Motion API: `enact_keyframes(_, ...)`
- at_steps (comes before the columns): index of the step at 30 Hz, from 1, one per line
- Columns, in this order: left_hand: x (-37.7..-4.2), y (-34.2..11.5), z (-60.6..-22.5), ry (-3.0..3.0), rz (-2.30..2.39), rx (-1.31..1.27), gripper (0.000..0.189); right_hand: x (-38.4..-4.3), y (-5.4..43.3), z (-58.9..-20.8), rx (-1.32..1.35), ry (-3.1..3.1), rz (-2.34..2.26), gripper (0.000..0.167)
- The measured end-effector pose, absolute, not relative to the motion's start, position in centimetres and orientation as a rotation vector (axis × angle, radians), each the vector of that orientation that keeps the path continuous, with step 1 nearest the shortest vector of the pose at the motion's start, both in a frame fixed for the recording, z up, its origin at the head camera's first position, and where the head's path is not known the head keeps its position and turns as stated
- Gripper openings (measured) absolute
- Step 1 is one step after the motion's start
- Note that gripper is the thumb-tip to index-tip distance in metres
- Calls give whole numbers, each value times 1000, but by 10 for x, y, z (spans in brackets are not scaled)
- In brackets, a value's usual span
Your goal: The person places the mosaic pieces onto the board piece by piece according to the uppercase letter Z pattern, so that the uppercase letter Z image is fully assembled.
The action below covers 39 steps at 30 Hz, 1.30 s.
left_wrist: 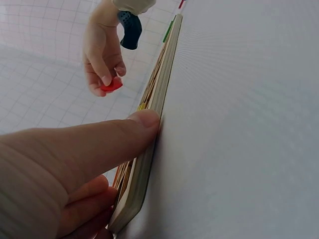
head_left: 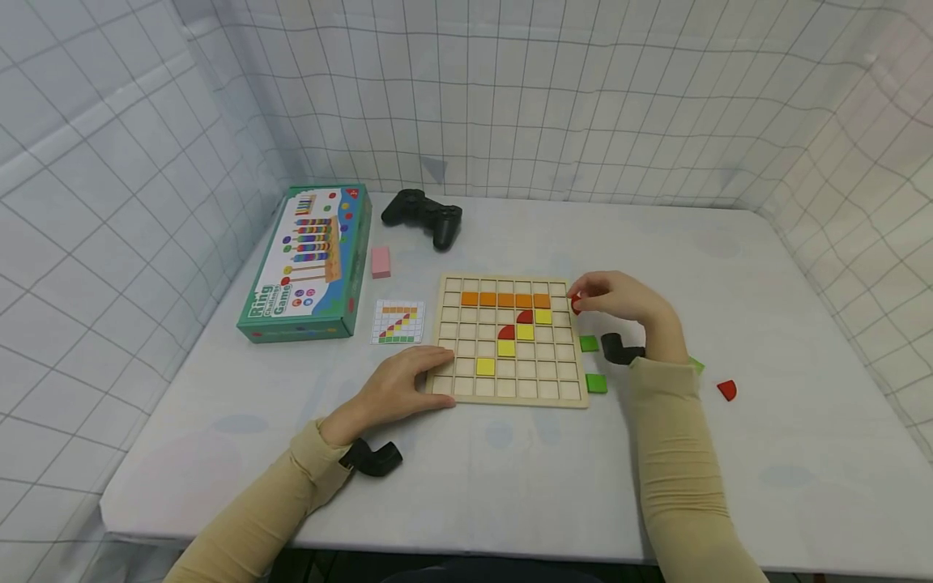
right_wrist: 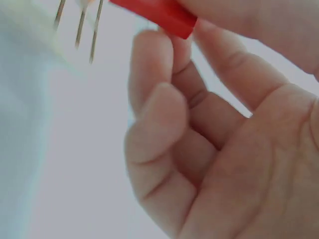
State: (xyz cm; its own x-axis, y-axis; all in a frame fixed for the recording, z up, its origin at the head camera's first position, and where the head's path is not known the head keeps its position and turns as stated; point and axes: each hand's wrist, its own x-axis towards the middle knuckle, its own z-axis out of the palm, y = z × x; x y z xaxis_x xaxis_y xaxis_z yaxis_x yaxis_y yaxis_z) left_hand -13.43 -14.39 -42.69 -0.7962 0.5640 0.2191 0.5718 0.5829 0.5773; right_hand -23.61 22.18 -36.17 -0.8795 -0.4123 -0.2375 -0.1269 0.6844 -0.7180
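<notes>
A wooden grid board (head_left: pixel 572 391) lies on the table with orange squares (head_left: pixel 506 300), several yellow squares (head_left: pixel 485 367) and two red quarter-round pieces (head_left: pixel 506 332) in its cells. My left hand (head_left: pixel 401 380) grips the board's near left corner. Its thumb (left_wrist: pixel 109 142) presses the front edge, and its fingers are at the left side. Just past the board's right edge, my right hand (head_left: pixel 619 295) pinches a red quarter-round piece (right_wrist: pixel 164 15) between thumb and fingers, raised above the table. To the board's left is a pattern card (head_left: pixel 398 322) showing a coloured grid.
Green squares (head_left: pixel 596 383) lie along the board's right edge, another green piece (head_left: pixel 696 365) is partly behind the right sleeve, and a loose red piece (head_left: pixel 727 390) sits farther right. Behind the card are a pink block (head_left: pixel 381 262), a black game controller (head_left: pixel 423 217) and a green game box (head_left: pixel 306 259).
</notes>
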Motion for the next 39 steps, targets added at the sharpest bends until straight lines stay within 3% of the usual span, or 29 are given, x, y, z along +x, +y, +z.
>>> enact_keyframes(17,-134,-144,-428,-2787,-1020,-991,67,-228,132,-369,-695,2419,-1129,14)
enact_keyframes(39,-135,-144,-428,-2782,-1025,-1004,67,-221,104,-382,-746,2461,-819,5)
